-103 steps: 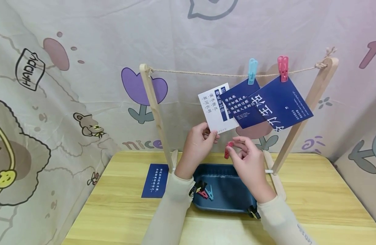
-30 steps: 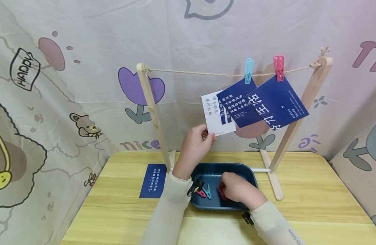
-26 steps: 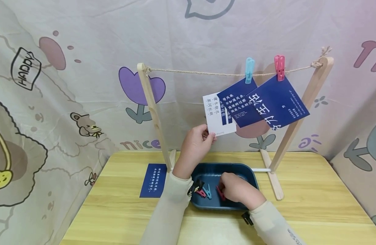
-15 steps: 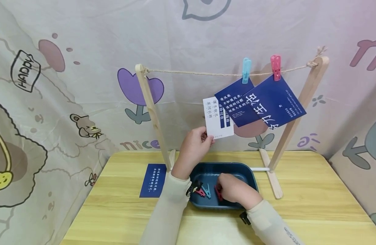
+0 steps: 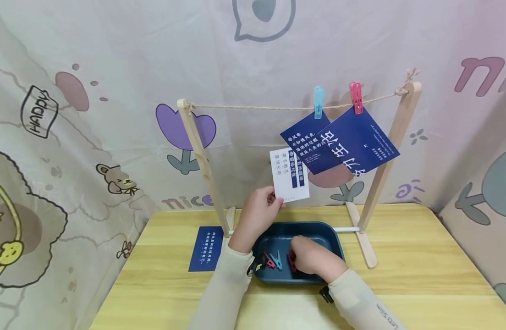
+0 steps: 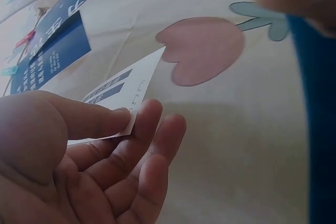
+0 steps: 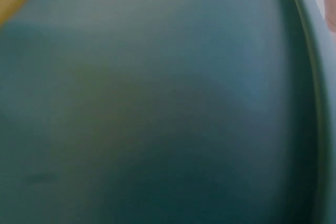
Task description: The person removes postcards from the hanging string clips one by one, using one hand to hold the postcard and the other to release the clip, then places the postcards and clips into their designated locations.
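My left hand pinches a white card by its lower left corner, below the rope and partly behind a hanging blue card. In the left wrist view, thumb and fingers press the edge of the same white card. My right hand is down in the dark blue tray, its curled fingers on a red clothespin, partly hidden by the hand. A blue clothespin and another red clothespin lie left of it. The right wrist view shows mostly blurred tray.
A rope spans two wooden posts. On it, a light blue clothespin and a pink clothespin hold two overlapping blue cards. Another blue card lies on the table, left of the tray.
My right hand has gone from above the tray, with the red clothespin, down into it. My left hand has lowered the white card and turned it more upright. The camera view has shifted slightly.
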`<action>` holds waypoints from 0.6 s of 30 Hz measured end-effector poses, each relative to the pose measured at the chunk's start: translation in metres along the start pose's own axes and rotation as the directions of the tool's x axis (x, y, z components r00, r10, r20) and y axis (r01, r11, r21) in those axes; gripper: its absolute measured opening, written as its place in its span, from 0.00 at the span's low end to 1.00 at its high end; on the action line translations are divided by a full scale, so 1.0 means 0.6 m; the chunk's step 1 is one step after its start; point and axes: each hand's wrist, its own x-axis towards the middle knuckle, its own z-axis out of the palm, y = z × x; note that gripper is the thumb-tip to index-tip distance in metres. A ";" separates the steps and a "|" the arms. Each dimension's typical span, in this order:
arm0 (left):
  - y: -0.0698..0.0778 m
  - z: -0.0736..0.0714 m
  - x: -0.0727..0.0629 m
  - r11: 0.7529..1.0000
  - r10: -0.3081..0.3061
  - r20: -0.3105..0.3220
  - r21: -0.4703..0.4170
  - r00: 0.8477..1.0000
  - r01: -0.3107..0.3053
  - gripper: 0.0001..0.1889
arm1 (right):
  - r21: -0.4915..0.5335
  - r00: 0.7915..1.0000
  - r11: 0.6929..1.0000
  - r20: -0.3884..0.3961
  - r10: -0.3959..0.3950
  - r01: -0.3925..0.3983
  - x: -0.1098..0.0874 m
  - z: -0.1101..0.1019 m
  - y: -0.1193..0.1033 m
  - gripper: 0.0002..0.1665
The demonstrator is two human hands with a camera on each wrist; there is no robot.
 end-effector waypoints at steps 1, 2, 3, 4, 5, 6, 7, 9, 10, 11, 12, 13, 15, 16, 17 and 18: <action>-0.005 0.001 -0.004 1.000 -0.001 0.007 -0.001 1.000 0.001 0.10 | 0.000 1.000 1.000 0.000 0.000 0.000 0.001 0.001 0.000 0.19; -0.010 0.002 -0.009 1.000 0.000 0.014 -0.002 1.000 0.000 0.10 | -0.002 1.000 1.000 -0.001 0.000 0.000 0.002 0.003 0.000 0.19; -0.014 0.002 -0.013 1.000 -0.003 0.026 -0.011 1.000 0.003 0.10 | -0.003 1.000 1.000 -0.003 -0.003 0.003 0.003 0.003 0.000 0.18; -0.019 0.004 -0.018 1.000 -0.008 0.037 -0.019 0.999 0.009 0.10 | -0.004 1.000 1.000 -0.004 -0.002 0.002 0.003 0.003 0.002 0.18; -0.023 0.005 -0.022 1.000 -0.012 0.046 -0.026 0.999 0.014 0.09 | -0.006 1.000 1.000 -0.005 -0.002 0.002 0.002 0.003 0.002 0.18; -0.028 0.006 -0.026 0.999 -0.018 0.054 -0.031 0.998 0.020 0.09 | -0.009 1.000 1.000 -0.006 -0.002 0.002 0.002 0.003 0.003 0.17; -0.033 0.006 -0.030 0.999 -0.021 0.062 -0.037 0.998 0.023 0.09 | -0.014 1.000 1.000 -0.007 -0.005 0.005 0.002 0.002 0.003 0.16; -0.042 0.004 -0.037 0.998 -0.036 0.074 -0.043 0.997 0.039 0.09 | -0.016 1.000 1.000 -0.008 -0.005 0.005 0.001 -0.001 0.001 0.13; -0.048 0.003 -0.040 0.998 -0.040 0.075 -0.044 0.996 0.044 0.09 | -0.018 1.000 1.000 -0.011 -0.006 0.006 0.000 -0.003 -0.001 0.12; -0.053 0.001 -0.044 0.998 -0.043 0.076 -0.046 0.996 0.047 0.09 | -0.019 1.000 1.000 -0.014 -0.006 0.006 0.000 -0.005 -0.003 0.10; -0.058 0.000 -0.046 0.998 -0.042 0.078 -0.045 0.996 0.045 0.10 | -0.020 1.000 1.000 -0.018 -0.005 0.005 -0.001 -0.007 -0.004 0.09; -0.063 -0.002 -0.049 0.998 -0.044 0.080 -0.043 0.996 0.047 0.09 | -0.022 1.000 1.000 -0.022 -0.009 0.008 -0.003 -0.008 -0.006 0.08; -0.071 -0.005 -0.055 0.998 -0.052 0.081 -0.036 0.995 0.056 0.09 | -0.024 1.000 1.000 -0.028 -0.010 0.009 -0.007 -0.011 -0.009 0.08; -0.074 -0.007 -0.057 0.998 -0.057 0.083 -0.034 0.995 0.060 0.09 | -0.027 1.000 1.000 -0.030 -0.010 0.009 -0.010 -0.014 -0.010 0.08; -0.077 -0.008 -0.059 0.998 -0.060 0.085 -0.031 0.995 0.063 0.08 | -0.028 1.000 1.000 -0.030 -0.008 0.007 -0.014 -0.016 -0.012 0.07; -0.080 -0.010 -0.061 0.997 -0.068 0.087 -0.029 0.994 0.071 0.08 | -0.030 0.999 1.000 -0.031 -0.010 0.009 -0.017 -0.019 -0.014 0.07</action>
